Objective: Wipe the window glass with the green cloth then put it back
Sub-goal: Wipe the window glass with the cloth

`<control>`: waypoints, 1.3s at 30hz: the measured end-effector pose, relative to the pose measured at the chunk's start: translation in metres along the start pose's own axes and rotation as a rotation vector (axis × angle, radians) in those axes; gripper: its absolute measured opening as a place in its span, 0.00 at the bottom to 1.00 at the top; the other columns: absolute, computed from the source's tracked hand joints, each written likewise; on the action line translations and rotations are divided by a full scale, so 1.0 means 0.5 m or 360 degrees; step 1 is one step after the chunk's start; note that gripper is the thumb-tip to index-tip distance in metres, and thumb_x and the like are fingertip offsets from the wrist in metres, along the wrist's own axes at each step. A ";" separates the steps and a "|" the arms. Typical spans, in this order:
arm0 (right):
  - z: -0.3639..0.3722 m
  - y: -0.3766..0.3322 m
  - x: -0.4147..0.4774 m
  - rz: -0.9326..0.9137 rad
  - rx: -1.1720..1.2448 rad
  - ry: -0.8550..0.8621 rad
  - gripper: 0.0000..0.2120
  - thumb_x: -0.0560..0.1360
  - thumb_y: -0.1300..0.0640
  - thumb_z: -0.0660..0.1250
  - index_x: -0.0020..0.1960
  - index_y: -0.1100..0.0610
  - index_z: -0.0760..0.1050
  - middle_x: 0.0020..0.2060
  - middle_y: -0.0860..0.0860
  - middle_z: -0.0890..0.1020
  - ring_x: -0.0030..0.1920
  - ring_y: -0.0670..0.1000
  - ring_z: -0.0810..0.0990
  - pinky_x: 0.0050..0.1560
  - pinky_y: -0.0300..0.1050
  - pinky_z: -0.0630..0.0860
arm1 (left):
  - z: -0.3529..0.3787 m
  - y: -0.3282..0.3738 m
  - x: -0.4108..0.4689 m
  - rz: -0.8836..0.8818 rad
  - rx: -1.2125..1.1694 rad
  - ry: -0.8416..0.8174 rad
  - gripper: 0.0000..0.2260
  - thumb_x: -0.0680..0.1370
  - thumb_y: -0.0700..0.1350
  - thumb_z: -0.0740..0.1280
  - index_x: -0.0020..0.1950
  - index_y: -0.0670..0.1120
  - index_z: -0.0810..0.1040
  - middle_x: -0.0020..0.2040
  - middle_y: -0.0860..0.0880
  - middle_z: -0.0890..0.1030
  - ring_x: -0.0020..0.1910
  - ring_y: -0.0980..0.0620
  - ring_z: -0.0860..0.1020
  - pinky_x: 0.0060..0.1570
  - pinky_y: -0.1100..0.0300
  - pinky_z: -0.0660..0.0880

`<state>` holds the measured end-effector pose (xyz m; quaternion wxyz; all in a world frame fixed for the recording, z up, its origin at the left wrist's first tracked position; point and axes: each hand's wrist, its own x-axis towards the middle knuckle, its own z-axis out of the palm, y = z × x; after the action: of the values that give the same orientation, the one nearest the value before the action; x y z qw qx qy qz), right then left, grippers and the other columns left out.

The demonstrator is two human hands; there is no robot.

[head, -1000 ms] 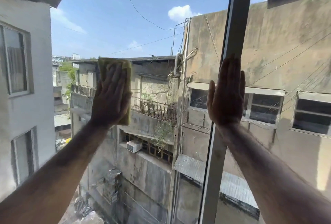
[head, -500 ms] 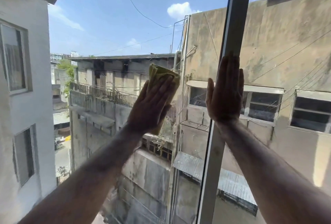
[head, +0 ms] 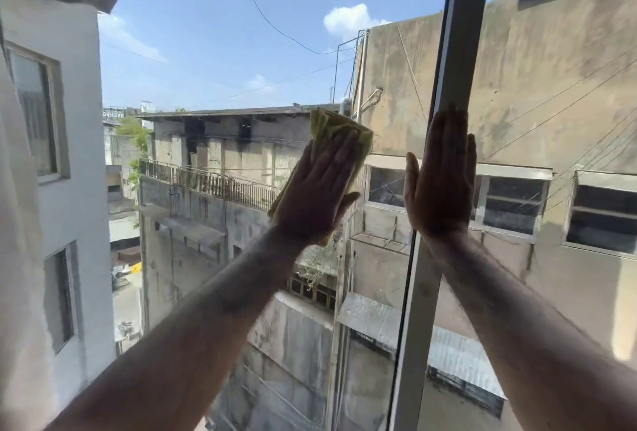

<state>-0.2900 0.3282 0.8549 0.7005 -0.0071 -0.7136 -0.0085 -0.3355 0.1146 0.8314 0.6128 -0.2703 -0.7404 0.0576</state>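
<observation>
My left hand (head: 319, 189) lies flat on the window glass (head: 213, 58) and presses a folded green cloth (head: 339, 129) against the pane; the cloth's upper edge shows above my fingers, the remainder is under the palm. My right hand (head: 441, 179) rests flat and bare, fingers together, partly on the grey vertical window frame (head: 458, 51) and partly on the right pane. The two hands are a short gap apart at the same height.
The frame bar runs from top to bottom right of centre. Through the glass are weathered concrete buildings (head: 551, 103), a white wall (head: 51, 189) on the left, overhead wires and blue sky. No sill or shelf shows.
My left hand has slid the cloth across the pane from the left toward the frame, ending close beside my right hand. My right hand has stayed on the frame.
</observation>
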 end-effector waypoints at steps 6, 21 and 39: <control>0.001 -0.003 0.000 0.0011 -0.0038 -0.0015 0.31 0.89 0.49 0.51 0.86 0.64 0.50 0.86 0.61 0.55 0.87 0.59 0.54 0.86 0.59 0.58 | -0.022 -0.153 -0.125 -0.0703 0.0095 0.0132 0.32 0.86 0.54 0.59 0.84 0.40 0.52 0.85 0.40 0.53 0.86 0.42 0.50 0.84 0.40 0.55; 0.005 0.000 0.001 0.0005 -0.0040 -0.0025 0.31 0.89 0.50 0.54 0.86 0.64 0.51 0.86 0.61 0.55 0.87 0.59 0.53 0.87 0.58 0.54 | -0.001 -0.033 0.080 -0.0499 0.0024 0.0133 0.42 0.84 0.69 0.50 0.84 0.38 0.51 0.86 0.37 0.53 0.86 0.40 0.51 0.83 0.38 0.54; 0.003 0.003 0.003 0.0014 0.0017 -0.0110 0.33 0.88 0.47 0.52 0.86 0.63 0.48 0.86 0.61 0.53 0.87 0.58 0.51 0.87 0.59 0.55 | -0.150 -0.114 0.132 -0.0486 -0.0118 0.0064 0.24 0.75 0.32 0.69 0.71 0.42 0.73 0.62 0.42 0.81 0.65 0.42 0.78 0.84 0.40 0.57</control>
<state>-0.2915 0.3295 0.8562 0.6756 -0.0068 -0.7373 -0.0015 -0.2909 0.0789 0.9309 0.6186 -0.1781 -0.7621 -0.0689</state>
